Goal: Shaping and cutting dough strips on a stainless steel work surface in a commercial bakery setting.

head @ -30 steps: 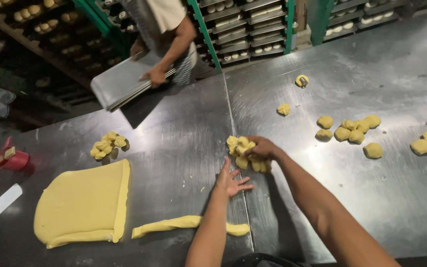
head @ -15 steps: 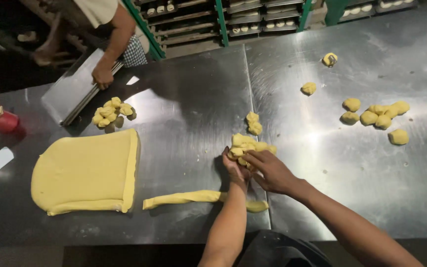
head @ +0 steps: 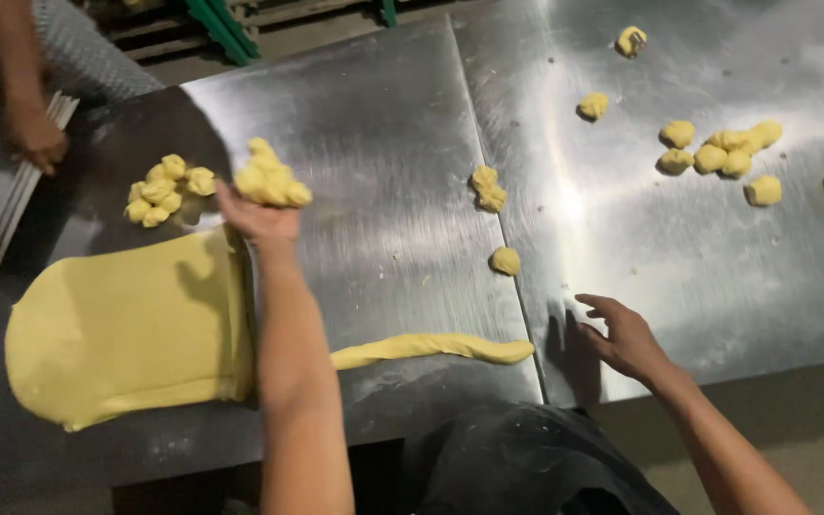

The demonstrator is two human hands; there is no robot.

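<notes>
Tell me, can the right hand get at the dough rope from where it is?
Probably yes. The right hand is open beside the dough rope, whose near end lies on bare steel table with nothing between.

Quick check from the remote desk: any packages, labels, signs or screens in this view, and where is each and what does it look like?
None in view: no package, label, sign or screen.
Only bare things show: the steel table, a flat yellow dough slab, a dough strip and loose dough pieces.
The left hand holds a dough clump; the right hand is open over the table.
</notes>
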